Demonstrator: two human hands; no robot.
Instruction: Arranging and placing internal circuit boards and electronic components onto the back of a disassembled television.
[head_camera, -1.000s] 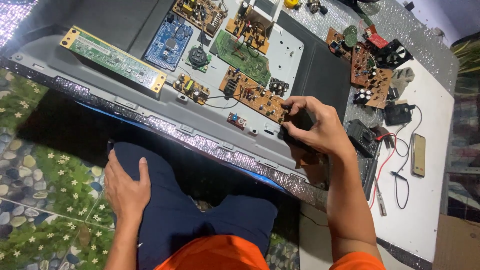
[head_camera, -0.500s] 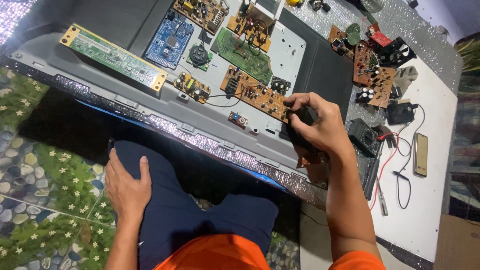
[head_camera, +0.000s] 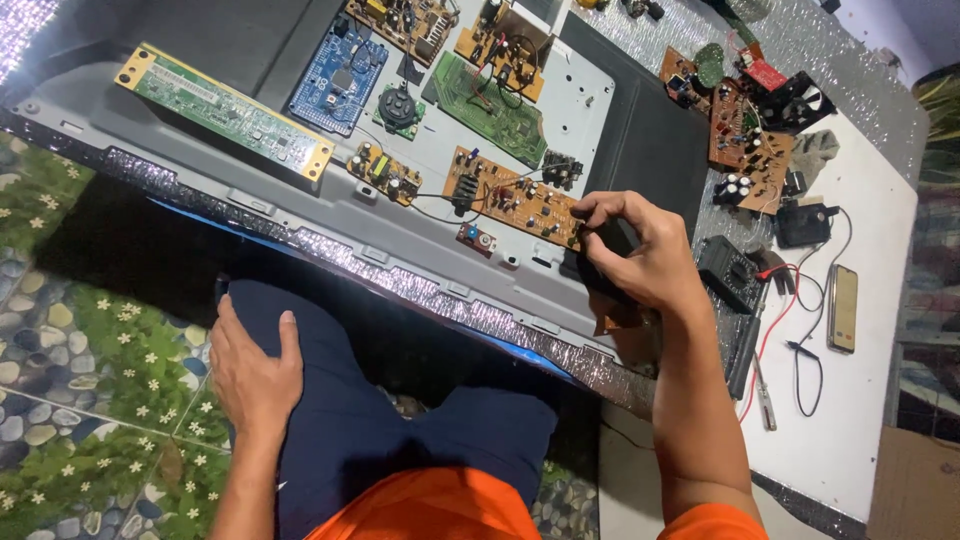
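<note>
Barely anything has moved since a second ago: the right hand (head_camera: 632, 252) has only crept slightly along the edge of the brown circuit board (head_camera: 512, 196) and stays curled there. Its fingers are clenched around a small black object (head_camera: 604, 262), thumb and forefinger pinched at the board's right end; what exactly the object is cannot be made out, since the hand covers most of it. That brown board lies on the grey back panel (head_camera: 300, 205) of a flat screen set, near its lower edge, with thin black wires running off its left side to a smaller yellow board (head_camera: 380, 174). The left hand (head_camera: 252, 368) has not shifted either, lying flat and released, palm down, on the person's knee in dark blue trousers (head_camera: 380, 420), holding nothing.

Further up the panel sit a long green strip board (head_camera: 225, 112), a blue board (head_camera: 338, 80) and a green board (head_camera: 490, 105). Off to the right, on the white counter (head_camera: 880, 380), a black multimeter (head_camera: 728, 272) rests just beside the right wrist with its red lead (head_camera: 770, 335) trailing down, a phone (head_camera: 842, 308) lies farther out, and loose brown boards (head_camera: 745, 140) are piled above. Below the panel, a green floor mat (head_camera: 90, 400) with pebbles and flowers shows.
</note>
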